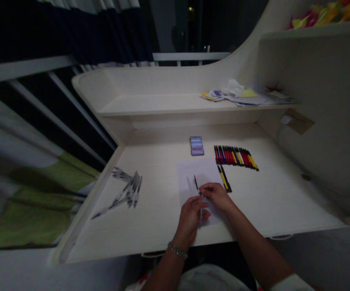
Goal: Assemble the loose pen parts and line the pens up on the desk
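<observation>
Over a white sheet of paper (pixel 187 169), my two hands hold a slim pen (pixel 196 182) between them. Its dark end points up and away from me, and a clear, thin lower part runs down past my fingers. My left hand (pixel 190 214), with a bracelet at the wrist, is closed round the lower part. The fingertips of my right hand (pixel 217 195) pinch the pen just above the left fingers. Whether they grip a separate small part is hidden. Two pens, one of them a yellow and black pen (pixel 223 178), lie beside the paper near my right hand.
A row of coloured pens (pixel 235 156) with black ends lies at right. Several clear, dark-tipped pens (pixel 130 188) are loosely piled at left. A phone (pixel 196 146) lies beyond the paper. Papers (pixel 247 97) rest on the raised shelf (pixel 162 103) behind the desk (pixel 159 149).
</observation>
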Action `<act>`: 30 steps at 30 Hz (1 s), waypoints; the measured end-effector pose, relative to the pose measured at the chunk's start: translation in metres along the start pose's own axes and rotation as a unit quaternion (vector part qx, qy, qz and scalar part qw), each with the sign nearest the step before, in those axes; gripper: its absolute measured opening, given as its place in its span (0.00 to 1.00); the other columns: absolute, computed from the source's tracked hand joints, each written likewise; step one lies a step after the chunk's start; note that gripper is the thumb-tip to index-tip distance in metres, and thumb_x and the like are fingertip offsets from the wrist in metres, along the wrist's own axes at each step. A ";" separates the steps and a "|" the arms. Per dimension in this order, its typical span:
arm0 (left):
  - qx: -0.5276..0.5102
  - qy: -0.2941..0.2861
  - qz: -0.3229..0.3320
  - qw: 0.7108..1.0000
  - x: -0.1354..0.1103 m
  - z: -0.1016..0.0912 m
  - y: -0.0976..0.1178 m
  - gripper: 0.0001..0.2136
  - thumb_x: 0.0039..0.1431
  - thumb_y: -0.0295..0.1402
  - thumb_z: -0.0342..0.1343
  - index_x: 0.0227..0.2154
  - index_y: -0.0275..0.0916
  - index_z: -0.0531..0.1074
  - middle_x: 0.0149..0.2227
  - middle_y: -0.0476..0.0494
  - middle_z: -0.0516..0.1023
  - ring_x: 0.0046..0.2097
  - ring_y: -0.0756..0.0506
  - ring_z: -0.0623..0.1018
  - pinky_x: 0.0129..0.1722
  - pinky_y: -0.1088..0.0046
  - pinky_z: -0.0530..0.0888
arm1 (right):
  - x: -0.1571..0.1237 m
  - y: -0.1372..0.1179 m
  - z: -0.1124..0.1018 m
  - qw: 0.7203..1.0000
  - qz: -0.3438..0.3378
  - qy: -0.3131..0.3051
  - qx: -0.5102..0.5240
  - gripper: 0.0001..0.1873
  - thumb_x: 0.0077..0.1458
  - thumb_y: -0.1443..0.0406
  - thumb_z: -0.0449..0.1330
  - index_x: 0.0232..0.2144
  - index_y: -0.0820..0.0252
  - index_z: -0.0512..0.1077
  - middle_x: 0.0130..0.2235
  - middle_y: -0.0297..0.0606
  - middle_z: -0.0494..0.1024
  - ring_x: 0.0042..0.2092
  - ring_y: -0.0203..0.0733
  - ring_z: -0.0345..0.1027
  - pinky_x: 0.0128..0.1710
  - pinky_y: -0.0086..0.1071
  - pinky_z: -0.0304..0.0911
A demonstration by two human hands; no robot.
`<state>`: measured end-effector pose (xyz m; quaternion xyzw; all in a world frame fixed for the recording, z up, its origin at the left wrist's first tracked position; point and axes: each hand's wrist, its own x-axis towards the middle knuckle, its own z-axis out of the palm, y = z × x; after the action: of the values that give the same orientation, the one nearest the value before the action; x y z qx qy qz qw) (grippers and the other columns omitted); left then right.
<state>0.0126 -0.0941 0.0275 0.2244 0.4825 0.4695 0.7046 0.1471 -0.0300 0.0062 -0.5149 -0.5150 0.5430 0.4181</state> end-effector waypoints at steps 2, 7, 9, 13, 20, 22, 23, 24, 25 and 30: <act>-0.001 0.000 -0.002 1.000 0.000 0.000 0.000 0.15 0.52 0.36 0.63 0.41 0.37 0.69 0.31 0.42 0.80 0.22 0.50 0.78 0.24 0.75 0.73 | 0.010 0.000 -0.004 0.999 0.003 0.019 -0.045 0.13 0.48 0.60 0.62 0.34 0.62 0.79 0.30 0.39 0.81 0.31 0.41 0.72 0.35 0.33 0.65; 0.000 0.008 -0.004 1.000 -0.001 -0.002 0.000 0.15 0.53 0.36 0.63 0.41 0.37 0.68 0.31 0.42 0.80 0.23 0.49 0.78 0.23 0.76 0.71 | 0.036 -0.007 -0.005 0.962 -0.009 0.065 -0.263 0.11 0.53 0.65 0.58 0.35 0.59 0.80 0.38 0.41 0.82 0.42 0.43 0.75 0.44 0.31 0.64; -0.003 0.008 0.001 1.000 0.000 -0.003 0.000 0.15 0.53 0.37 0.62 0.41 0.37 0.68 0.31 0.42 0.80 0.22 0.50 0.77 0.22 0.76 0.71 | 0.041 -0.010 0.001 0.934 -0.009 0.060 -0.351 0.12 0.54 0.66 0.57 0.36 0.57 0.80 0.40 0.41 0.82 0.44 0.43 0.74 0.46 0.30 0.62; -0.001 0.010 0.002 1.000 0.000 -0.004 0.002 0.16 0.53 0.38 0.62 0.41 0.37 0.68 0.32 0.42 0.80 0.22 0.50 0.77 0.23 0.77 0.71 | 0.043 -0.014 0.010 0.895 -0.015 0.048 -0.443 0.12 0.55 0.66 0.56 0.36 0.58 0.80 0.41 0.43 0.82 0.45 0.44 0.74 0.46 0.30 0.60; 0.010 0.015 0.020 1.000 0.002 -0.001 0.002 0.19 0.52 0.43 0.64 0.41 0.38 0.68 0.33 0.41 0.80 0.23 0.50 0.77 0.23 0.75 0.72 | 0.017 -0.015 -0.001 0.974 -0.023 0.028 -0.224 0.13 0.56 0.59 0.57 0.32 0.60 0.78 0.32 0.39 0.81 0.35 0.41 0.72 0.37 0.31 0.62; 0.022 0.016 0.036 0.999 0.003 0.000 -0.001 0.20 0.51 0.45 0.64 0.41 0.38 0.68 0.33 0.42 0.80 0.22 0.50 0.77 0.24 0.74 0.73 | 0.004 -0.014 -0.003 0.989 -0.003 -0.009 -0.151 0.14 0.53 0.56 0.59 0.28 0.61 0.78 0.29 0.38 0.80 0.32 0.41 0.71 0.34 0.31 0.62; 0.034 0.015 0.047 0.998 0.004 0.000 -0.003 0.20 0.51 0.45 0.64 0.41 0.38 0.68 0.33 0.42 0.80 0.22 0.49 0.77 0.24 0.73 0.74 | -0.002 -0.013 -0.003 0.992 0.008 -0.020 -0.125 0.14 0.51 0.56 0.61 0.27 0.61 0.78 0.28 0.37 0.79 0.31 0.41 0.71 0.34 0.31 0.62; 0.049 0.014 0.059 0.997 0.005 0.001 -0.005 0.20 0.51 0.45 0.63 0.41 0.38 0.68 0.33 0.42 0.80 0.22 0.49 0.78 0.24 0.73 0.74 | -0.007 -0.012 -0.003 0.994 0.015 -0.024 -0.107 0.13 0.50 0.57 0.61 0.26 0.61 0.78 0.27 0.37 0.79 0.31 0.41 0.71 0.34 0.31 0.62; 0.068 0.012 0.072 0.995 0.006 0.001 -0.006 0.20 0.51 0.45 0.63 0.41 0.38 0.68 0.33 0.42 0.80 0.22 0.49 0.78 0.23 0.72 0.74 | -0.011 -0.012 -0.003 0.995 0.022 -0.022 -0.094 0.12 0.49 0.58 0.61 0.25 0.61 0.77 0.26 0.37 0.79 0.31 0.41 0.71 0.34 0.31 0.63; 0.148 -0.001 0.128 0.981 0.008 0.000 -0.011 0.18 0.53 0.46 0.61 0.40 0.38 0.68 0.31 0.42 0.80 0.23 0.48 0.78 0.23 0.72 0.75 | -0.020 -0.018 -0.003 0.996 0.039 -0.016 -0.081 0.10 0.47 0.61 0.61 0.24 0.61 0.78 0.25 0.38 0.79 0.31 0.41 0.72 0.34 0.32 0.63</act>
<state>0.0186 -0.0924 0.0157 0.3866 0.5131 0.4792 0.5980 0.1507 -0.0476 0.0264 -0.5583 -0.5434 0.5232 0.3454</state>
